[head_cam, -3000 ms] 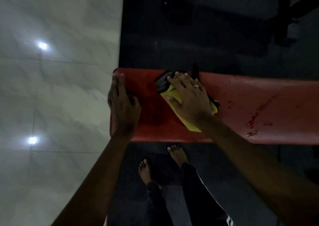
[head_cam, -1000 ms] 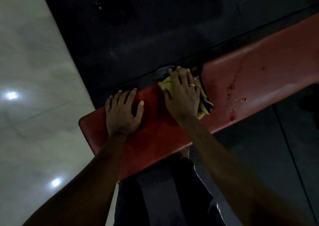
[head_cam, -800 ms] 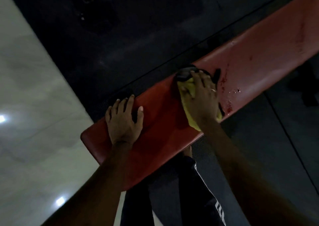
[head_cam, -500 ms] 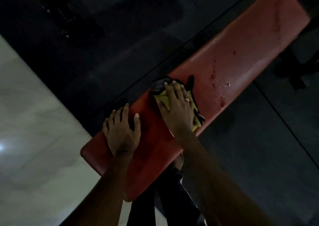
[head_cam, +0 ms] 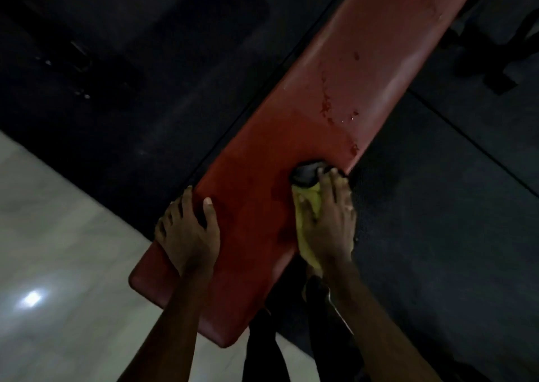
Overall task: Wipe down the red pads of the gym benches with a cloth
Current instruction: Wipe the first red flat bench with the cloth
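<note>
Red Pad: Cloth Contact at the 4 O'Clock Edge

The red pad [head_cam: 344, 96] runs diagonally through the view, from its rounded end at 7 o'clock up to 1 o'clock. The cloth [head_cam: 301, 236], yellow with a dark portion at its far end, lies on the pad's 4 o'clock long edge, just below the centre of the view.

The right hand [head_cam: 329, 221] lies flat on the cloth, fingers extended and spread, pointing toward 12 o'clock, and presses it onto the pad. Nothing is gripped.

The left hand [head_cam: 186, 230] rests palm down on the pad toward 9 o'clock of the cloth, well apart from it. The thumb lies on top, the fingers reach the pad's 10 o'clock edge, and the hand holds nothing.

Dark spots [head_cam: 326, 107] mark the pad toward 1 o'clock of the cloth.

A dark floor mat [head_cam: 437, 206] lies under the pad. Pale floor tiles [head_cam: 58, 236] fill the 8 o'clock sector.
</note>
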